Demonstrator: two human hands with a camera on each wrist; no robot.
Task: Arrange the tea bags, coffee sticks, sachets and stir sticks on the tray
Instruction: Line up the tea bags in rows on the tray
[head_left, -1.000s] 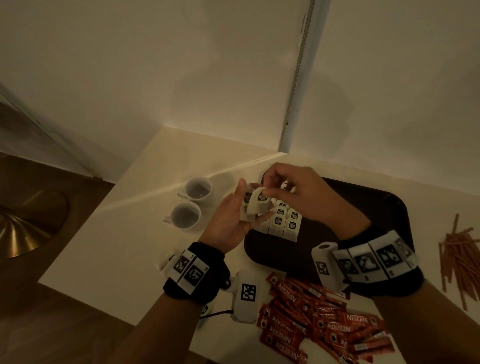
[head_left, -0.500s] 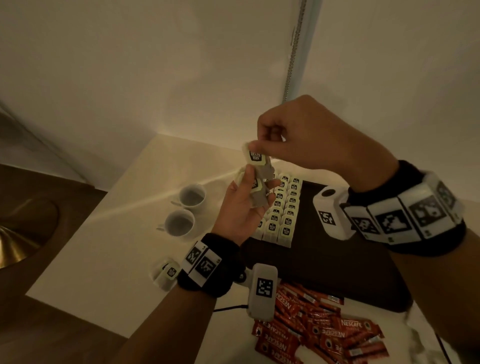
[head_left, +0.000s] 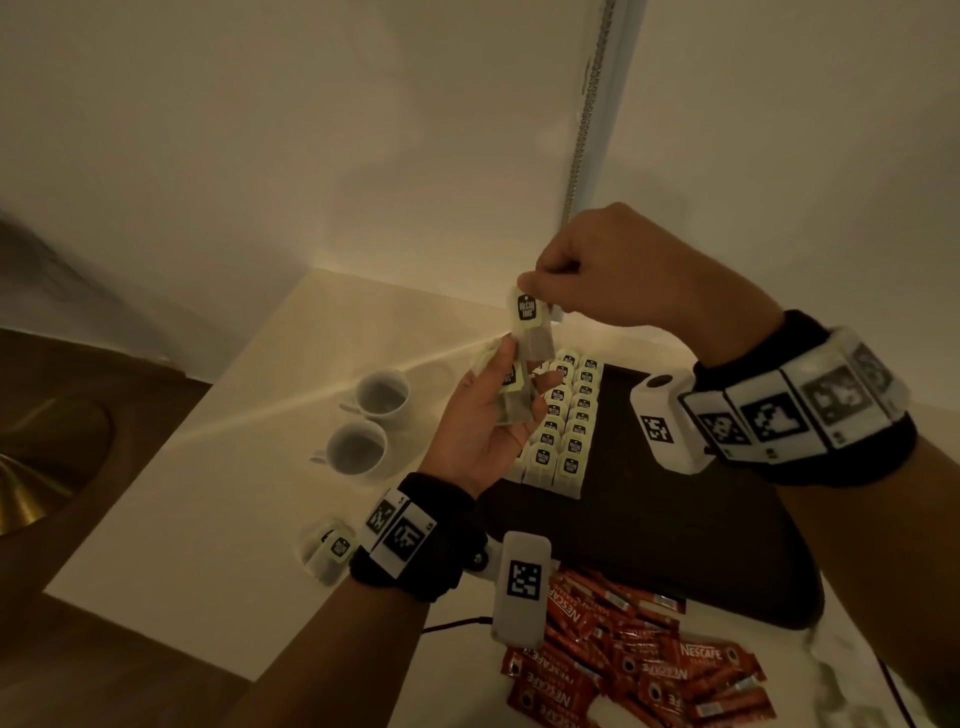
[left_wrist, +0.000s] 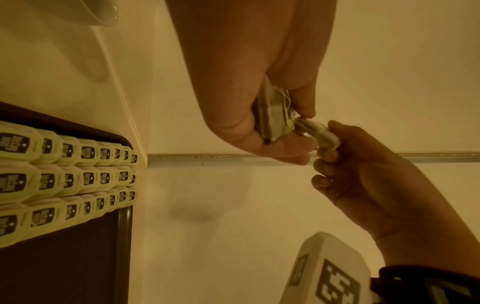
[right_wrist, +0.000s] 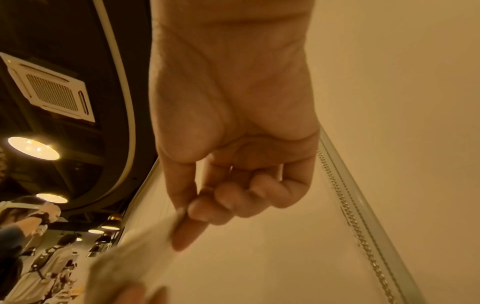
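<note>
1. The right hand is raised above the tray, its thumb and forefinger pinching the top of one tea bag; the other fingers are curled in; the bag hangs down from the pinch, pale green paper with a black label whose white lettering is too small to read surely.
2. Just below it, the left hand lies palm up, its fingers curled round a small bunch of tea bags of the same pale wrapper and black label; the hanging bag's lower end touches this bunch.
3. Beneath and to the right of the left hand, rows of tea bags lie overlapped along the left end of the dark tray; the left wrist view shows three rows, each bag bearing the same black label.
4. Near the left wrist, on the pale table, lies one loose tea bag; further left of that hand stand two white cups.
5. Below both wrists, off the tray's near edge, lies a heap of red coffee sticks; "NESCAFE" is printed on them in white.
</note>
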